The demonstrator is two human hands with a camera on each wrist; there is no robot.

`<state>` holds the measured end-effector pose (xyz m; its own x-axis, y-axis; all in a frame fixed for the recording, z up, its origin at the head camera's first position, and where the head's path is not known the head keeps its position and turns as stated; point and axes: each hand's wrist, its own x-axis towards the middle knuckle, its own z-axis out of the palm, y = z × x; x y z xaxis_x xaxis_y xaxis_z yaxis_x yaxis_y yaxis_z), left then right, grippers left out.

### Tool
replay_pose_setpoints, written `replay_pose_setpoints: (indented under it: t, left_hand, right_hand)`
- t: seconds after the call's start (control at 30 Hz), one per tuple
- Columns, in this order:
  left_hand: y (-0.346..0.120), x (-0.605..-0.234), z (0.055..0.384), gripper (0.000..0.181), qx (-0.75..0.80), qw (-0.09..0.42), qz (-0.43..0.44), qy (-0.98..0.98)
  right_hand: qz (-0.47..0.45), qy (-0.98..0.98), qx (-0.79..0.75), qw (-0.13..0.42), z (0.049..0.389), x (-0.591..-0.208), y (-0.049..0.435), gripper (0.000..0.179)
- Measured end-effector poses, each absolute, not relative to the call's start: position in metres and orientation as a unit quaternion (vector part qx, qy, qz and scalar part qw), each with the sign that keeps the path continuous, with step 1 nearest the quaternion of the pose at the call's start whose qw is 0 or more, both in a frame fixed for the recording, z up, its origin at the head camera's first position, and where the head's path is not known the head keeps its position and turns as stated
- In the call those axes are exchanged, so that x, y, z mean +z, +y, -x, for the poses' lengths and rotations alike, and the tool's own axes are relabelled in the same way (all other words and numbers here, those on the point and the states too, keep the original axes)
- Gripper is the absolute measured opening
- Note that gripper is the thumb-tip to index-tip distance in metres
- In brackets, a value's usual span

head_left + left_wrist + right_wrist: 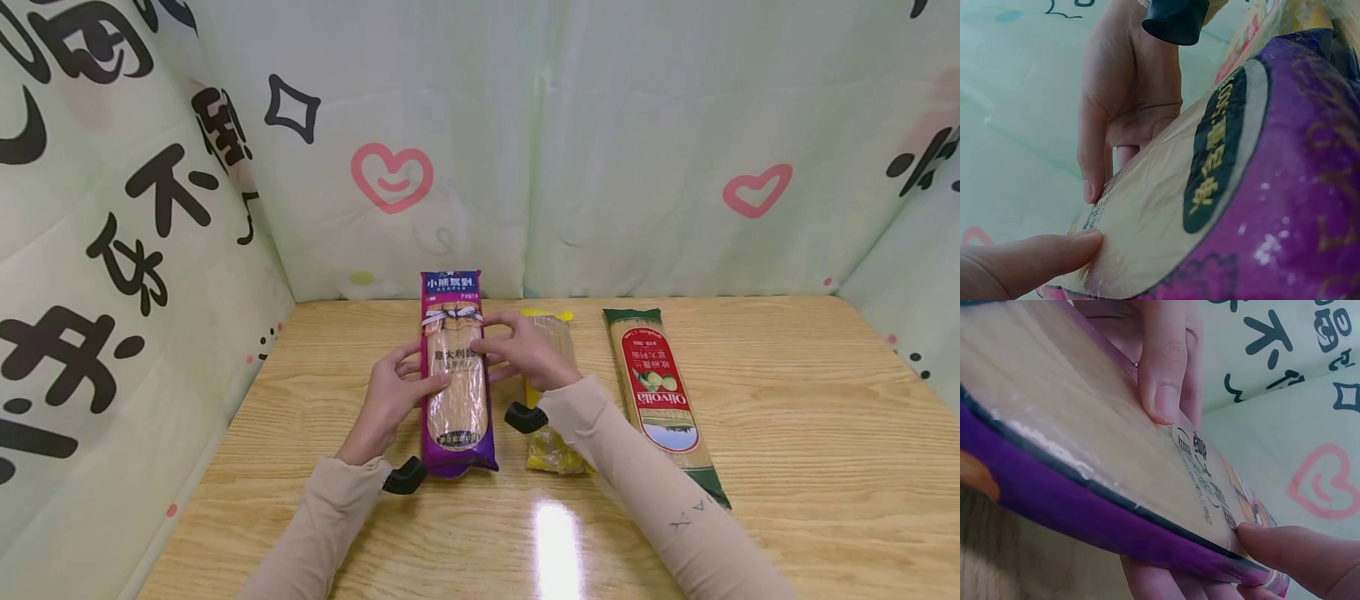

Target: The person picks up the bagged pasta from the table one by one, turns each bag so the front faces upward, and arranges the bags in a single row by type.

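A purple packet of pasta [459, 408] with a clear window stands between both hands in the head view. My left hand [390, 398] grips its left side, thumb across the front and fingers round the edge. From the right, my right hand [525, 348] holds the upper part, thumb on the window and fingers underneath. In the left wrist view the left thumb [1054, 259] lies on the clear window, with the right hand [1132, 81] beyond. The right wrist view shows the right thumb [1291, 550] by the printed characters and fingers beneath the packet.
A yellow-edged packet of noodles [555, 454] lies behind and under the right forearm. Farther right is a green-ended spaghetti packet [660, 383] with a red label, partly covered by the sleeve. The wooden table [810, 417] meets a printed curtain [637, 167] at the back.
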<state>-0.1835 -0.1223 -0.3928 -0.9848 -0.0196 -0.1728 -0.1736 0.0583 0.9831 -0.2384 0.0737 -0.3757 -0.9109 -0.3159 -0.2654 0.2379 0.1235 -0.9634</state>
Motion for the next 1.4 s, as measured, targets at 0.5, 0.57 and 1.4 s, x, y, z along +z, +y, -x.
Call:
replay_pose_setpoints:
  t: [0.5, 0.57, 1.4]
  left_hand:
    - [-0.125, -0.409, 0.187, 0.064, 0.665, 0.062, 0.084, 0.739]
    - [-0.125, -0.410, 0.187, 0.064, 0.665, 0.062, 0.084, 0.740]
    - [-0.127, -0.422, 0.188, 0.057, 0.656, 0.088, 0.077, 0.746]
  right_hand:
    - [0.048, 0.729, -0.649, 0.212, 0.240, -0.392, 0.069, 0.042]
    - [0.046, 0.729, -0.648, 0.217, 0.240, -0.393, 0.068, 0.043]
    - [0.037, 0.737, -0.628, 0.248, 0.242, -0.404, 0.064, 0.038]
